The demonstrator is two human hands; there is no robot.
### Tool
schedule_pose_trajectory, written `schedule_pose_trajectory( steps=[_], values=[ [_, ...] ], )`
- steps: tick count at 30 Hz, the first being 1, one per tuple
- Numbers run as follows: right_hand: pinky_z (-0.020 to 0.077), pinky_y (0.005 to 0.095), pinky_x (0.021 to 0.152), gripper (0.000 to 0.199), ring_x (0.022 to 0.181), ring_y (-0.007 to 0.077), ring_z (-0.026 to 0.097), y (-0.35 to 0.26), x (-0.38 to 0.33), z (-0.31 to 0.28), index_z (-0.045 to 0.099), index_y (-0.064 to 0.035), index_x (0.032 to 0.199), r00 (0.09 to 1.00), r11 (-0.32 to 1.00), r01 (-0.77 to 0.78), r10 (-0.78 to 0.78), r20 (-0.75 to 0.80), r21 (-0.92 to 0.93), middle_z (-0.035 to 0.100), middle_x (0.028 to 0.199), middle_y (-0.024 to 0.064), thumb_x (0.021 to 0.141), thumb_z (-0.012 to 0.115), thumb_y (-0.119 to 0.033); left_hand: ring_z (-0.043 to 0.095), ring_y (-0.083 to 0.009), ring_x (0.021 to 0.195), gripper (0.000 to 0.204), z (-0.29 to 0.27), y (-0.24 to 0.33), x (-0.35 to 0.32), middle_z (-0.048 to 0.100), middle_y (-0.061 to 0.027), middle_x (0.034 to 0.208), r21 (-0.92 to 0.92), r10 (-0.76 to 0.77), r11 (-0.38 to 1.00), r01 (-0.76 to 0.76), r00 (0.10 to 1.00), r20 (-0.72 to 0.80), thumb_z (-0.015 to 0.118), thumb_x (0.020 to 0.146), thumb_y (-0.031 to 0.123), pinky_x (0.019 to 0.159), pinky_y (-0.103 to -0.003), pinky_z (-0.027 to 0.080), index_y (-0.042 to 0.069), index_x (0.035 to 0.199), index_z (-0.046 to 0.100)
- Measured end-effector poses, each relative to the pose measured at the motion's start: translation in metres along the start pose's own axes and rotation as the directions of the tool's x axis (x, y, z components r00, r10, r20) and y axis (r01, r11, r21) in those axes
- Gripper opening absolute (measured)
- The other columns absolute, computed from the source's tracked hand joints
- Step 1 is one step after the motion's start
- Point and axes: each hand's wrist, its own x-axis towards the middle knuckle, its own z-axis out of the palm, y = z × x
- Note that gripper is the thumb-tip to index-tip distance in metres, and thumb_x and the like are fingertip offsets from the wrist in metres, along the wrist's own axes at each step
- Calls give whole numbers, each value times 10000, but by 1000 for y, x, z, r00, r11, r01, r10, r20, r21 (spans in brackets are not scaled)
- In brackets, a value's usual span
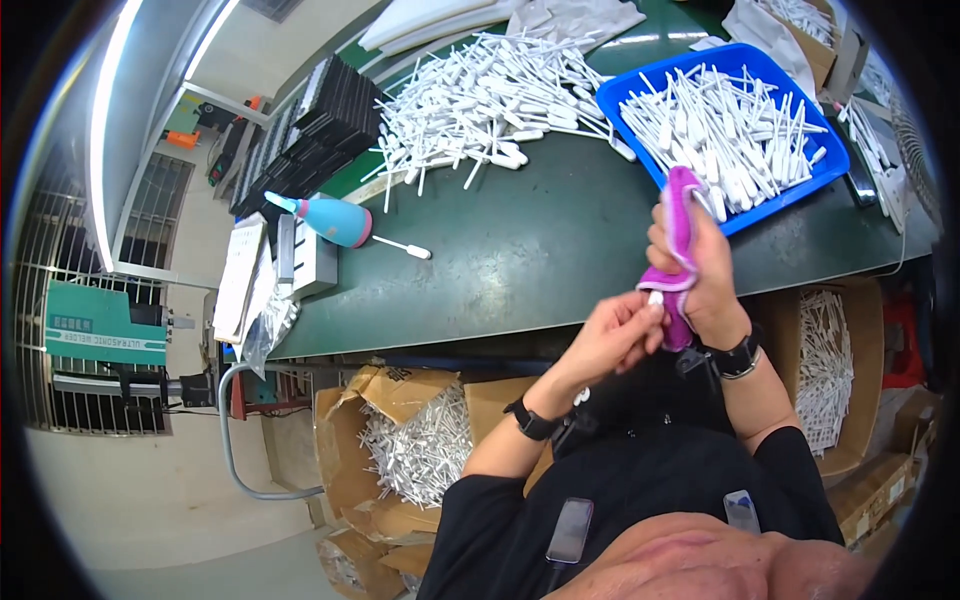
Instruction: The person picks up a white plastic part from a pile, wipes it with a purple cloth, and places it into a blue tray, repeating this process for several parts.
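The person's right hand (705, 275) was raised in front of the chest, its grip closed around a bunched purple cloth (680, 255), which draped over the fingers and hung down past the palm. The left hand (615, 335) met it from below, fingertips pinched together on the end of a single white plastic stick (655, 298), whose tip was pressed into the cloth; the rest of the stick was hidden by the hands. Held that way, the cloth wrapped the stick's end, which suited wiping it, in this writer's judgement. Both wrists carried a dark band, two in all.

On the green bench (540, 250) sat one blue tray (640, 90) at the right, heaped with white sticks too many to count, just beyond the right hand and so within easy reach. A second loose heap of white sticks (480, 95) lay on the bench further left, apart from the tray. One light-blue bottle with a pink tip (330, 220) lay on its side near the bench's left end, with one lone stick (402, 247) just beside it. Stacks of black trays (310, 130) stood behind it. Below the bench edge, two open cardboard boxes, one at the left (410, 440) and one at the right (830, 370), held more white sticks.
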Motion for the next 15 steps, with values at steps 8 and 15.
schedule_pose_trajectory(
  steps=[8, 15],
  values=[
    [452, 223, 730, 278, 817, 109, 564, 47, -16, 10, 543, -23, 1087, 702, 507, -127, -561, -438, -853, 591, 929, 50, 983, 407, -241, 509, -124, 442, 257, 7, -8, 7, 562, -22, 595, 439, 303, 881, -176, 923, -237, 540, 924, 222, 418, -281, 398, 21, 771, 582],
    [445, 222, 755, 255, 825, 67, 531, 20, -24, 32, 544, -17, 1108, 823, 653, -72, -388, -414, -754, 578, 946, 11, 978, 423, -200, 554, -112, 509, 241, 6, 37, 2, 599, -23, 592, 952, 571, 294, -83, 814, -105, 543, 920, 161, 475, -269, 432, 0, 780, 656]
  ],
)
